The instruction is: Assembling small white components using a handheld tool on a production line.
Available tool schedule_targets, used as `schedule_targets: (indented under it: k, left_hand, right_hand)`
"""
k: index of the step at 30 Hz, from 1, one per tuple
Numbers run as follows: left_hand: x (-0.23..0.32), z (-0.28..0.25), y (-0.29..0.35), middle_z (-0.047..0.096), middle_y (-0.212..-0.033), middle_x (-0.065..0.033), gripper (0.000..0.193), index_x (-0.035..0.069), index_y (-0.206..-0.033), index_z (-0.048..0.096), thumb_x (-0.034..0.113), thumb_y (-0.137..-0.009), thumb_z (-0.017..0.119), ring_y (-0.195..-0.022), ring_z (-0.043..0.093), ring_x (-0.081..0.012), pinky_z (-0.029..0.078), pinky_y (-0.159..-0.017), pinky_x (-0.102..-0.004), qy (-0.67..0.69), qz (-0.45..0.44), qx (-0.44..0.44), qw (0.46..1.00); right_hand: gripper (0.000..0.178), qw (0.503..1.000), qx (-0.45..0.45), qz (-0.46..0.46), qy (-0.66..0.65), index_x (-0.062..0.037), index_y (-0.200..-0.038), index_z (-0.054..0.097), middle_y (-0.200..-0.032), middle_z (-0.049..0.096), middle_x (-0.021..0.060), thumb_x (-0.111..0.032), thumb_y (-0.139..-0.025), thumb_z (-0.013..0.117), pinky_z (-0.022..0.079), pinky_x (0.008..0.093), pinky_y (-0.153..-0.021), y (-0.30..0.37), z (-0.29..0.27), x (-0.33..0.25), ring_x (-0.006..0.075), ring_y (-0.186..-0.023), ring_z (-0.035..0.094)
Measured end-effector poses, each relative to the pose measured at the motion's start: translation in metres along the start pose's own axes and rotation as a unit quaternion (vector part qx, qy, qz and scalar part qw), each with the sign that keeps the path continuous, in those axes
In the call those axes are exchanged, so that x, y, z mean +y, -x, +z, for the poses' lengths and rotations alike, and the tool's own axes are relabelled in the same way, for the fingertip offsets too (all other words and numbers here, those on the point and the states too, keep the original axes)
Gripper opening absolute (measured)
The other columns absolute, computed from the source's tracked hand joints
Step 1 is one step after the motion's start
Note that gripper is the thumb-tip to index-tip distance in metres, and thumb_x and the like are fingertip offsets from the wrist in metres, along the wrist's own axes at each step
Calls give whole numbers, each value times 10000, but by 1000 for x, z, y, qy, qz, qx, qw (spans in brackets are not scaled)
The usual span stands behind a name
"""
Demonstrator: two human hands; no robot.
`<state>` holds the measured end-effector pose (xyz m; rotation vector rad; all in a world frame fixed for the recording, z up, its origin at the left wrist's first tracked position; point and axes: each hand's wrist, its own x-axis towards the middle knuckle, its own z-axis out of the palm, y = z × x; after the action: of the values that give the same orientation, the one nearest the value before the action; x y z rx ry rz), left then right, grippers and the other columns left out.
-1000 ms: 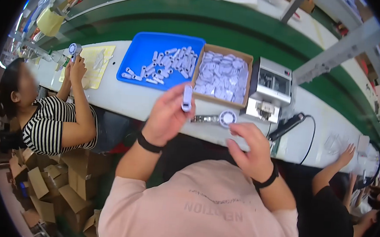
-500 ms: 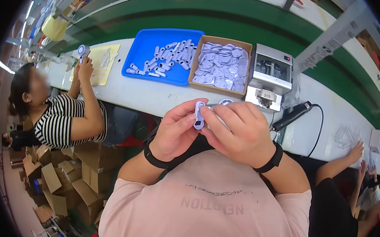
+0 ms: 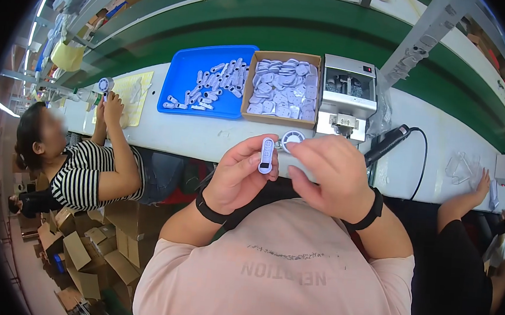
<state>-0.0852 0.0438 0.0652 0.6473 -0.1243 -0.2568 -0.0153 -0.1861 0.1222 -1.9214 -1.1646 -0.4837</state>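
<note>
Between the thumb and fingers of my left hand (image 3: 241, 171) is an upright, small pale-lilac plastic handle piece (image 3: 266, 156) with a dark patch at its lower end. Close on its right is a round, slotted, fan-like part (image 3: 293, 139); whether it is joined to the handle piece, I cannot tell. My right hand (image 3: 333, 173) is apart from the handle piece, its thumb spread away from the fingers. The fingertips overlap the lower edge of the round part, and contact there is unclear.
Beyond my hands, a blue tray (image 3: 179, 76) holds many handle pieces, beside a cardboard box (image 3: 279, 121) of pale plastic parts. A grey machine (image 3: 349, 85) and a black corded tool (image 3: 387, 144) are on the right. Co-workers' arms (image 3: 115, 154) (image 3: 466, 199) reach in at both sides.
My right hand has drawn off the handle piece, with thumb and fingers spreading apart. More of the round part shows now. The view has shifted slightly.
</note>
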Motion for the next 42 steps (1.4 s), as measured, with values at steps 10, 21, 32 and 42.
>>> schedule_targets:
  k: [10, 21, 32, 42]
  left_hand:
    - [10, -4, -5, 717, -1068, -82, 536, 28, -1414, 601, -17, -904, 763, -944, 662, -241, 528, -838, -375, -598, 217, 63, 769]
    - [2, -12, -1, 727, -1040, -89, 583, 63, -1407, 619, -14, -850, 774, -928, 673, -276, 539, -821, -381, -708, 198, 38, 677]
    - [-39, -53, 55, 701, -1088, -100, 551, 62, -1480, 576, 4, -952, 720, -873, 668, -157, 556, -826, -299, -422, 16, 168, 890]
    - [-57, -64, 58, 713, -1218, -141, 533, 46, -1453, 551, -53, -945, 680, -1045, 748, -228, 606, -899, -336, -543, 85, 167, 818]
  right_hand:
    - [494, 858, -102, 323, -386, -10, -1378, 612, -1115, 695, 68, -29, -914, 781, 540, 276, -856, 19, 27, 12, 126, -929, 680]
    - [348, 832, -84, 390, -386, 14, -1302, 641, -1094, 692, 48, 31, -961, 709, 535, 257, -871, 36, 70, 25, 103, -968, 665]
    - [277, 813, -143, 422, -376, 10, -1223, 670, -1076, 687, 50, 0, -952, 728, 538, 256, -839, 40, 101, 9, 105, -927, 653]
    - [256, 927, -162, 291, -174, -42, -1129, 700, -949, 669, 89, -99, -898, 796, 551, 311, -695, 55, 120, 0, 211, -832, 686]
